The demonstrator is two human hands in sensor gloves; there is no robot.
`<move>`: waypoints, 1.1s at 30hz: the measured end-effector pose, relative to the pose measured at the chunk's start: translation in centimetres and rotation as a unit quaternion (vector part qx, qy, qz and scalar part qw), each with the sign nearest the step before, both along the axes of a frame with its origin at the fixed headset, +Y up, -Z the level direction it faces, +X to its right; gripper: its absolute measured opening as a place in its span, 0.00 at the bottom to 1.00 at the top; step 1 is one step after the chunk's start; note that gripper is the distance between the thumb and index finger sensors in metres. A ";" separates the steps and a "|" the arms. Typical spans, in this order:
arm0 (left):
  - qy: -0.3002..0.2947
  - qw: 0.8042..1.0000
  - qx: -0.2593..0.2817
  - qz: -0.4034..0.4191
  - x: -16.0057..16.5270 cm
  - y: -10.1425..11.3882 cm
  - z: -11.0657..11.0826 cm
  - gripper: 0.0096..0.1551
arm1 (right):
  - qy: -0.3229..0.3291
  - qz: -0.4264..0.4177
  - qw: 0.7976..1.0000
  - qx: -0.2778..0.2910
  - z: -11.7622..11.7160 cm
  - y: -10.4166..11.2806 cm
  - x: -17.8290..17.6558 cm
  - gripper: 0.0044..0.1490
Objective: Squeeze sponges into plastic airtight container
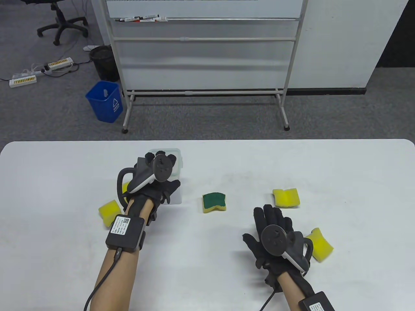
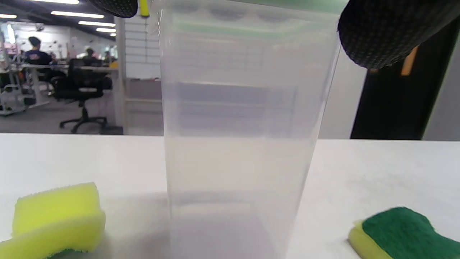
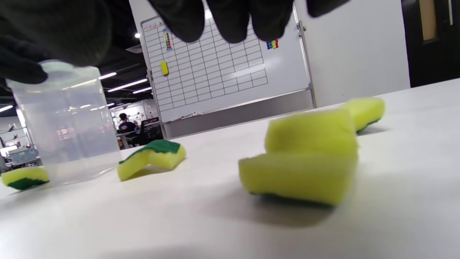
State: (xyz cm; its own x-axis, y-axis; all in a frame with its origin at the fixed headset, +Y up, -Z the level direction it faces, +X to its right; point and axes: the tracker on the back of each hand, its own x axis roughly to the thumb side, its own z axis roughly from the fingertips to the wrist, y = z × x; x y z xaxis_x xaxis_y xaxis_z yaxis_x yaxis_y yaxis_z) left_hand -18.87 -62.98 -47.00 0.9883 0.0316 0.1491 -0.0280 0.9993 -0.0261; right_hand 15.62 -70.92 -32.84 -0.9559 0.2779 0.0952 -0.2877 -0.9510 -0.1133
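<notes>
A tall clear plastic container (image 1: 173,162) with a pale green top rim stands upright on the white table (image 1: 207,285). My left hand (image 1: 155,177) grips it at the top from the near side; in the left wrist view its fingertips (image 2: 388,32) sit on either side of the container (image 2: 237,144). Several yellow sponges with green backs lie around: one near my left wrist (image 1: 109,212), one green side up in the middle (image 1: 214,202), one further right (image 1: 286,197), and one beside my right hand (image 1: 319,244). My right hand (image 1: 270,223) is open and empty, fingers spread low over the table.
Another sponge (image 1: 124,186) is mostly hidden behind my left hand. Beyond the table's far edge stand a whiteboard frame (image 1: 207,90), a blue bin (image 1: 105,102) and a black bin (image 1: 103,63).
</notes>
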 end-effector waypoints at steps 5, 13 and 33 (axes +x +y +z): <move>-0.040 0.999 0.029 0.012 0.2 0.0 3.4 0.47 | 0.002 0.001 1.000 0.003 0.0 0.1 -0.1 0.56; -0.079 0.995 0.050 0.044 1.3 0.7 7.6 0.42 | -0.001 0.001 1.000 0.005 0.0 0.2 -0.2 0.55; -0.171 0.983 0.006 0.063 5.0 1.7 13.1 0.38 | 0.006 -0.002 1.000 0.010 -0.2 0.3 -1.2 0.54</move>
State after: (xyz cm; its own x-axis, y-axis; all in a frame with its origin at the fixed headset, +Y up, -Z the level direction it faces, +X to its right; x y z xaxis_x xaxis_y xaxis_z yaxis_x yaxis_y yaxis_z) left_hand -13.83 -61.31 -33.94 0.8685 0.1475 0.4733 -0.1437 0.9886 -0.0444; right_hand 14.38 -70.62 -33.06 -0.9533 0.2804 0.1120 -0.2937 -0.9472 -0.1287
